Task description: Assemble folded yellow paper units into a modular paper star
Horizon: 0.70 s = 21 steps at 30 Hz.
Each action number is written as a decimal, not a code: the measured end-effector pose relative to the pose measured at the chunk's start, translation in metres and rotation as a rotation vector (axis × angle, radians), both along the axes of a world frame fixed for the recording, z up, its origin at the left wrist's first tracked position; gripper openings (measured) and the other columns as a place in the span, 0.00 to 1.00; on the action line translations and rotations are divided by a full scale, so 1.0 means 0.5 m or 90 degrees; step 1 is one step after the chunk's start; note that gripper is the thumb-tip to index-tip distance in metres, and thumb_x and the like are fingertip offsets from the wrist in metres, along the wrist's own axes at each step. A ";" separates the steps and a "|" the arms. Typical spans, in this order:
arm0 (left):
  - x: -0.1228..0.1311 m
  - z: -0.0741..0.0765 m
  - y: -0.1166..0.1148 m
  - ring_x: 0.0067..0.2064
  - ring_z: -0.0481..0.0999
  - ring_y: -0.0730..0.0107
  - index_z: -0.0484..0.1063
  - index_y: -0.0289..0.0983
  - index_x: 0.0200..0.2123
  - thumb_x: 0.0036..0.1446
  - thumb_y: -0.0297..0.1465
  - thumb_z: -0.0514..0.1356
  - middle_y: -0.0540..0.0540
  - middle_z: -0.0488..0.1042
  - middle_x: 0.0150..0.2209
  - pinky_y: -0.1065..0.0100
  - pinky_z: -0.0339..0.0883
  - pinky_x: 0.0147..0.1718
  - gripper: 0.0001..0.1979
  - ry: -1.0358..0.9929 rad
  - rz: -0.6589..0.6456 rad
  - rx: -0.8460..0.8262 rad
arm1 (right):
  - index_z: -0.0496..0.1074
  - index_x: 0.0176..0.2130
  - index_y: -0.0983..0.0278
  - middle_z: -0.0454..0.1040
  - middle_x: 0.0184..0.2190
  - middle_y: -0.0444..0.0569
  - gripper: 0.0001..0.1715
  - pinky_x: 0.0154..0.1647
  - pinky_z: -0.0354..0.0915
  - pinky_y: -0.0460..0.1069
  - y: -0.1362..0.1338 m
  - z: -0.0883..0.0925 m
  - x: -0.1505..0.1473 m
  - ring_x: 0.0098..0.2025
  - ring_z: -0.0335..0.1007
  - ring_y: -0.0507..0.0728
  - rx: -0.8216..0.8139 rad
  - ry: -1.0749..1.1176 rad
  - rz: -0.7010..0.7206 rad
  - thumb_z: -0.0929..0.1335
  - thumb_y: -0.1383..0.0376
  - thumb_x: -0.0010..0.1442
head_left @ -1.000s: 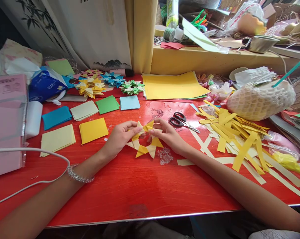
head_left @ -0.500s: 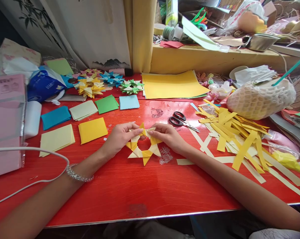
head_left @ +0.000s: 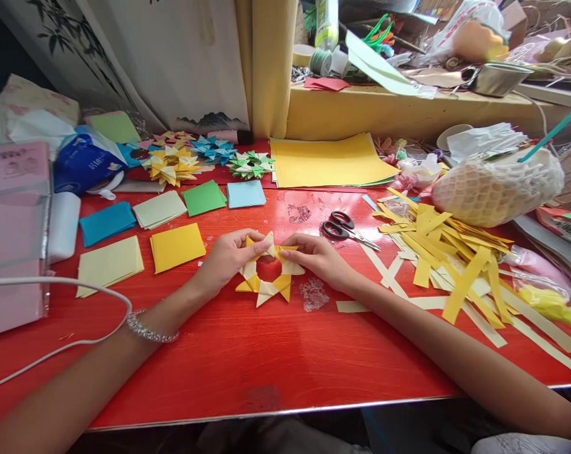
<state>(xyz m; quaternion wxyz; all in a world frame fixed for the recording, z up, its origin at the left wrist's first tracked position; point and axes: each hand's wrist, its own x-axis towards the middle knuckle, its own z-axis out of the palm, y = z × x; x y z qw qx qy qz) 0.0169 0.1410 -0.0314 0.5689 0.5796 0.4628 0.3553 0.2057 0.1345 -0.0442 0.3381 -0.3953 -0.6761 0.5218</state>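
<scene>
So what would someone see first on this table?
Probably the bright red table, and in its middle the yellow and cream paper star ring, pinched at its top by the left hand and the right hand. To its right lies a messy heap of yellow paper strips, with black scissors beside it.

- The paper star (head_left: pixel 266 280) has its upper points under the fingertips of the left hand (head_left: pixel 228 255) and right hand (head_left: pixel 318 255) (the joint there cannot be seen).
- The pink box (head_left: pixel 11 239) is cut off by the left edge.
- Print on the blue packet (head_left: pixel 84 164) is too small to read.
</scene>
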 end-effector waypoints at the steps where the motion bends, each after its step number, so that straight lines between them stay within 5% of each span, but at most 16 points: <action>1: 0.000 0.000 -0.001 0.29 0.73 0.73 0.69 0.33 0.31 0.47 0.41 0.60 0.46 0.74 0.29 0.77 0.62 0.25 0.15 0.018 -0.023 0.001 | 0.68 0.33 0.68 0.65 0.28 0.45 0.15 0.26 0.53 0.42 0.000 -0.001 0.000 0.27 0.56 0.47 0.007 -0.001 0.006 0.64 0.57 0.55; 9: -0.003 -0.004 -0.004 0.30 0.73 0.69 0.70 0.33 0.30 0.48 0.46 0.57 0.45 0.75 0.30 0.74 0.64 0.25 0.19 0.115 -0.073 0.025 | 0.68 0.32 0.68 0.66 0.28 0.45 0.14 0.26 0.54 0.42 0.000 -0.004 0.001 0.27 0.57 0.47 0.029 -0.019 0.033 0.63 0.58 0.56; 16: 0.005 0.000 -0.002 0.34 0.74 0.68 0.68 0.34 0.34 0.48 0.40 0.60 0.45 0.75 0.32 0.72 0.68 0.31 0.16 -0.058 0.053 -0.007 | 0.64 0.42 0.66 0.67 0.35 0.47 0.17 0.32 0.58 0.43 0.001 -0.004 -0.003 0.34 0.62 0.50 -0.037 0.088 -0.018 0.64 0.57 0.56; 21: 0.005 0.002 0.000 0.34 0.74 0.70 0.68 0.34 0.34 0.45 0.39 0.62 0.46 0.74 0.32 0.72 0.68 0.34 0.16 -0.086 0.091 -0.018 | 0.66 0.33 0.68 0.63 0.28 0.45 0.18 0.26 0.53 0.42 0.002 -0.004 -0.002 0.28 0.55 0.48 -0.011 0.028 -0.030 0.62 0.55 0.56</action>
